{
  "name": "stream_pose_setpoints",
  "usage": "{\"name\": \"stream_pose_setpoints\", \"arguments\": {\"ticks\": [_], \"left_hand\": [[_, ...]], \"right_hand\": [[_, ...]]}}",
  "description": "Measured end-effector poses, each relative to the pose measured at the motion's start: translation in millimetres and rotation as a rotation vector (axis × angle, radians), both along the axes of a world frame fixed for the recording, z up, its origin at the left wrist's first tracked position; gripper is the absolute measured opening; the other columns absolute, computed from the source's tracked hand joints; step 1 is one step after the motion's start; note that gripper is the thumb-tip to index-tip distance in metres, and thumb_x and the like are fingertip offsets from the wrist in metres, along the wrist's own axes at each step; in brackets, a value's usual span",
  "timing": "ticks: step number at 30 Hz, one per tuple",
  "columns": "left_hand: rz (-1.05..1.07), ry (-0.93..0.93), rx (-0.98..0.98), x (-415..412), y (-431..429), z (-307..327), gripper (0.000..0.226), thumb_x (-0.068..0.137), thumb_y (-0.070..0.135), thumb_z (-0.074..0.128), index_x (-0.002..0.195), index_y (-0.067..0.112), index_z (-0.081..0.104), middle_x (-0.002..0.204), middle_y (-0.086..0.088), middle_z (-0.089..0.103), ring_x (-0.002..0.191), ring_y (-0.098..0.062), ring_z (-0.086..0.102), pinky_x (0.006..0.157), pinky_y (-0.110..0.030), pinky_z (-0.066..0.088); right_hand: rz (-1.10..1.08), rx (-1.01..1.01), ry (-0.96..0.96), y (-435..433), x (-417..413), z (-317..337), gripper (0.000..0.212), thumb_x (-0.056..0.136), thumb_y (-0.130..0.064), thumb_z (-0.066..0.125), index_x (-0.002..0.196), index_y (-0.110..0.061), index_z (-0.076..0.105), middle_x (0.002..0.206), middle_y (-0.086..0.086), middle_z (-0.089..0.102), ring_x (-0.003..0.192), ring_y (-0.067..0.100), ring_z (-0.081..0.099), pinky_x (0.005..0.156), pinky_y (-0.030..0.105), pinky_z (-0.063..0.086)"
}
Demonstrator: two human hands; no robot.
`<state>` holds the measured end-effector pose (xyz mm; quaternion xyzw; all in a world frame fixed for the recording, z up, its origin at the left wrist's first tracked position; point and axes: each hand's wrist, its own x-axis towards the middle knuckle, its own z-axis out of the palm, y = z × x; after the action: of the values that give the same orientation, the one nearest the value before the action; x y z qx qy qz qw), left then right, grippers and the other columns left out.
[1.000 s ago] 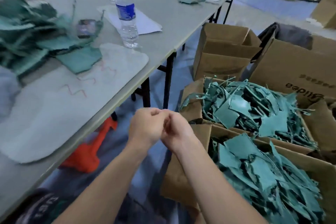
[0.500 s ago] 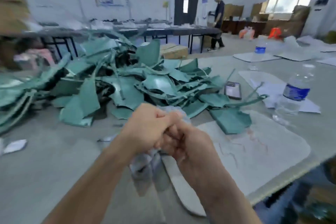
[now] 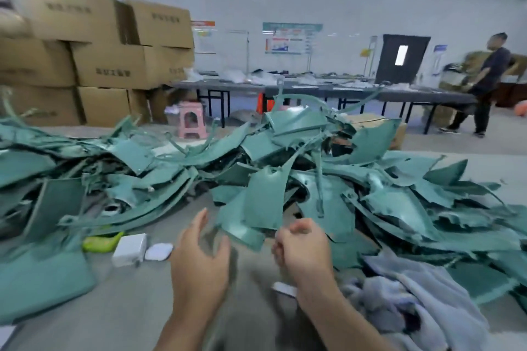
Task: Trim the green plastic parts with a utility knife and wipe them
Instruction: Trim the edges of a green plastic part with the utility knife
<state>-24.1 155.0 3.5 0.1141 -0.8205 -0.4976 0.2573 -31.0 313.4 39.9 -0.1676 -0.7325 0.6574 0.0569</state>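
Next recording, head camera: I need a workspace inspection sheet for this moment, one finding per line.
Surface: grey tabletop, largely covered toward the back.
Job's things: heap of green plastic parts spread across the table; crumpled grey-blue cloth at near right; no utility knife identifiable.
Clutter: white boxy block, small white rounded case and yellow-green item at the heap's near edge.
Grippers: left hand open, fingers spread, holding nothing; right hand with fingers curled, contents unclear.
Cables: nothing seen.
Surroundings: stacked brown cardboard boxes, pink plastic stool, long dark tables, a standing person at far right.
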Motion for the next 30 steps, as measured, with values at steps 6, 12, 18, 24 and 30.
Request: {"name": "stream_pose_setpoints", "arguments": {"ticks": [6, 12, 18, 24, 30], "left_hand": [[-0.179, -0.022, -0.238, -21, 7, -28, 0.086, 0.079, 0.018, 0.078, 0.153, 0.033, 0.036, 0.142, 0.013, 0.048, 0.127, -0.010, 0.047, 0.105, -0.029, 0.040], [-0.306, -0.064, -0.110, -21, 9, -27, 0.035, 0.096, 0.025, 0.063, 0.120, 0.050, 0.065, 0.119, 0.025, 0.069, 0.111, 0.000, 0.066, 0.089, -0.010, 0.047], [-0.161, -0.017, 0.284, -14, 24, -16, 0.019, 0.101, 0.032, 0.061, 0.102, 0.032, 0.080, 0.072, 0.009, 0.076, 0.071, -0.008, 0.074, 0.071, -0.032, 0.061], [-0.004, -0.194, 0.187, -15, 23, -13, 0.061, 0.092, 0.042, 0.067, 0.146, 0.049, 0.039, 0.075, 0.007, 0.073, 0.066, -0.013, 0.073, 0.073, -0.045, 0.061], [-0.465, -0.315, 1.193, -14, 16, -8, 0.046, 0.087, 0.028, 0.065, 0.125, 0.002, 0.066, 0.113, -0.019, 0.075, 0.092, -0.028, 0.076, 0.062, -0.029, 0.061]], "right_hand": [[0.077, 0.347, 0.123, 4, -22, -5, 0.045, 0.070, -0.069, 0.068, 0.103, -0.043, 0.053, 0.086, -0.017, 0.068, 0.077, -0.001, 0.064, 0.058, 0.017, 0.044], [0.020, 0.285, 0.190, -24, -33, -27, 0.021, 0.091, -0.021, 0.060, 0.071, -0.018, 0.068, 0.063, -0.006, 0.070, 0.053, 0.003, 0.059, 0.052, 0.016, 0.044], [-0.009, 0.062, 0.243, -34, -1, -53, 0.026, 0.089, -0.014, 0.062, 0.065, -0.021, 0.067, 0.051, 0.003, 0.063, 0.046, 0.010, 0.056, 0.052, 0.021, 0.045], [0.136, -0.325, 0.284, -22, 6, -46, 0.018, 0.079, -0.017, 0.064, 0.062, -0.011, 0.069, 0.048, 0.020, 0.054, 0.035, 0.018, 0.037, 0.039, 0.021, 0.029], [0.228, -0.585, 0.169, -22, 8, -43, 0.031, 0.092, -0.004, 0.061, 0.063, -0.009, 0.067, 0.045, 0.014, 0.045, 0.035, 0.016, 0.030, 0.040, 0.024, 0.016]]}}
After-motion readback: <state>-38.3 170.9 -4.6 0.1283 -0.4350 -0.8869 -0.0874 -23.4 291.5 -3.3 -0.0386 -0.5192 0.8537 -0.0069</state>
